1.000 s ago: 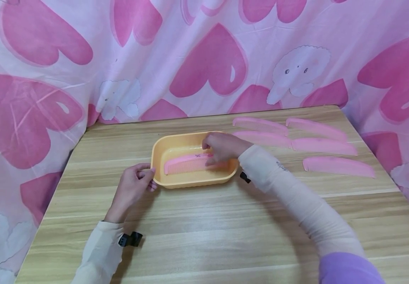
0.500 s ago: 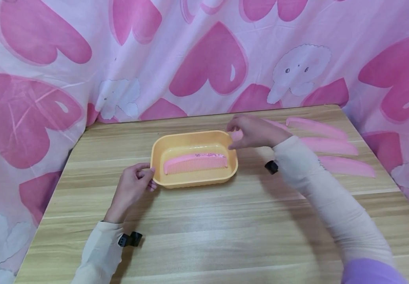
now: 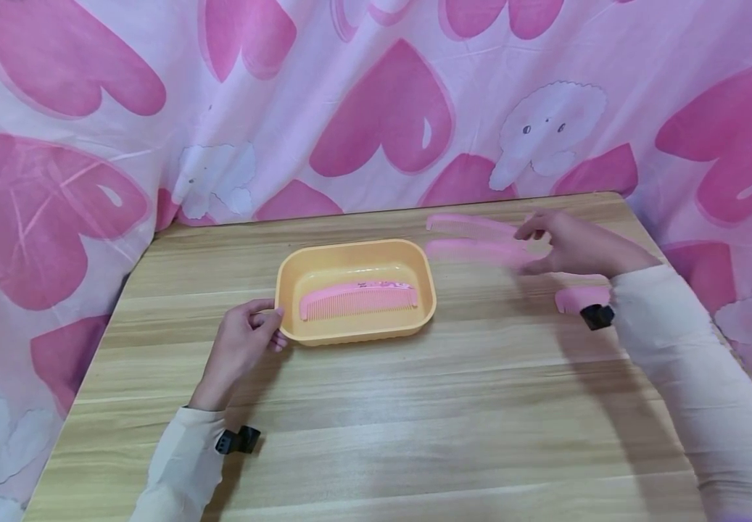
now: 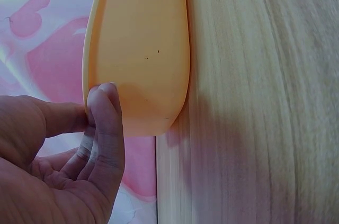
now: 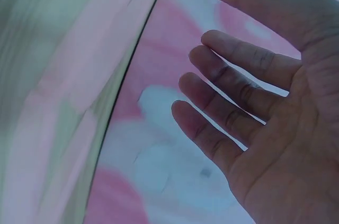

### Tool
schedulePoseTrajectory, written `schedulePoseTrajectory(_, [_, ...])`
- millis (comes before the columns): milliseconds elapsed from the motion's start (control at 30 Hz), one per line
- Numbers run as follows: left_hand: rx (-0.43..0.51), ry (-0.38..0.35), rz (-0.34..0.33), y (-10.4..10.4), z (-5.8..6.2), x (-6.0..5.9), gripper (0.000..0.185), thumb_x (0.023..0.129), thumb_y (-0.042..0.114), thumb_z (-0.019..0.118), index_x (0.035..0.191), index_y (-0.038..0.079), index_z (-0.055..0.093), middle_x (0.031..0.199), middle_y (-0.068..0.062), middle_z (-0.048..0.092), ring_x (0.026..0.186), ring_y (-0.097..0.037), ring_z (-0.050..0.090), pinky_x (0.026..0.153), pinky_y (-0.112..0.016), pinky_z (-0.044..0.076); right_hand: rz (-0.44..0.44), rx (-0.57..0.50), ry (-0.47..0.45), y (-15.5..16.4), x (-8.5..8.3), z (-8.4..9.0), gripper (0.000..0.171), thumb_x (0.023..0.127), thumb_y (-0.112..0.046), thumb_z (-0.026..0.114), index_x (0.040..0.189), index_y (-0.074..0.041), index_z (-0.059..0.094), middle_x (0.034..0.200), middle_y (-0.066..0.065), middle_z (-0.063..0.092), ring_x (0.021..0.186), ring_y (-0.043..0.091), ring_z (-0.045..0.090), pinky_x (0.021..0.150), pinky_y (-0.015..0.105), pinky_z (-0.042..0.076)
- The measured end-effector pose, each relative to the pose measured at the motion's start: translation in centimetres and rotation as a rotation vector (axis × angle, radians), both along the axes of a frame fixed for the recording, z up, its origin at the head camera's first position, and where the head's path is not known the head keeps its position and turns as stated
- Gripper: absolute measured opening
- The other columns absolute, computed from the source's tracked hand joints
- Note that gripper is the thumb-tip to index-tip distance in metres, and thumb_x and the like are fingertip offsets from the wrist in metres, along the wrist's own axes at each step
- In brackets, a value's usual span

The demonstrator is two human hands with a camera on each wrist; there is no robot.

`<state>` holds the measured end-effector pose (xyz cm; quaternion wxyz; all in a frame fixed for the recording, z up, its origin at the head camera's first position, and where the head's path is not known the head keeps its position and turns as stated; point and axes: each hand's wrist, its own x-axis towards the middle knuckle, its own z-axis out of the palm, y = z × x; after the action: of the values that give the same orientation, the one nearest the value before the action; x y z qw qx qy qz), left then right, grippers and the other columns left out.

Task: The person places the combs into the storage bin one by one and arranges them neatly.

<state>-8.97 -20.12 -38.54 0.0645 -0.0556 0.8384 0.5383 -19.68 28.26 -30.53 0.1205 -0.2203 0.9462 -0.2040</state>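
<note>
In the head view my left hand (image 3: 240,351) pinches the left end of a yellow-orange plastic tray (image 3: 356,338) between thumb and fingers. The left wrist view shows the thumb and fingertips on either side of the tray's rim (image 4: 87,60). Inside the tray lies a pink comb (image 3: 357,299), teeth toward me. My right hand (image 3: 581,243) hovers over other pink combs at the right, fingers apart and holding nothing. Two of these combs (image 3: 473,251) show left of it, and part of another (image 3: 578,299) peeks out below. The hand and sleeve hide the others.
The wood-grain table (image 3: 376,428) ends at the back against a pink curtain (image 3: 382,109) with hearts. Small black cameras are strapped to the left wrist (image 3: 238,439) and the right wrist (image 3: 597,317).
My right hand has left the tray, where it was at the comb's right end, and moved right over the combs on the table. The left hand and tray stay put.
</note>
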Motion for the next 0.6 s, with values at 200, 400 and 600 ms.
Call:
schedulePoseTrajectory(200, [0.005,-0.007,0.006,-0.1,-0.2,0.0,0.036,0.104,0.010,0.056,0.132,-0.013,0.054,0.075,-0.012,0.069,0.062,-0.014,0.067,0.059,-0.027,0.061,-0.065,0.024,0.008,4.3,1.1,-1.0,0.055,0.077,-0.015,0.089,0.120,0.009,0.065,0.115,0.022,0.066,0.105,0.037,0.060,0.086,0.052,0.053])
schedulePoseTrajectory(400, [-0.004,-0.020,0.011,0.0,-0.2,-0.1,0.037,0.105,0.010,0.056,0.134,-0.013,0.053,0.077,-0.014,0.068,0.063,-0.015,0.067,0.060,-0.027,0.062,-0.122,0.039,0.012,8.3,2.4,-2.3,0.056,0.076,-0.018,0.090,0.118,0.010,0.067,0.115,0.023,0.066,0.104,0.039,0.059,0.079,0.043,0.054])
schedulePoseTrajectory(600, [-0.020,-0.027,0.012,0.1,0.0,-0.2,0.037,0.105,0.011,0.056,0.134,-0.012,0.053,0.077,-0.013,0.069,0.064,-0.015,0.067,0.060,-0.026,0.061,-0.125,0.099,0.015,11.6,3.3,-3.7,0.055,0.075,-0.020,0.091,0.115,0.010,0.068,0.112,0.023,0.068,0.104,0.040,0.059,0.078,0.040,0.052])
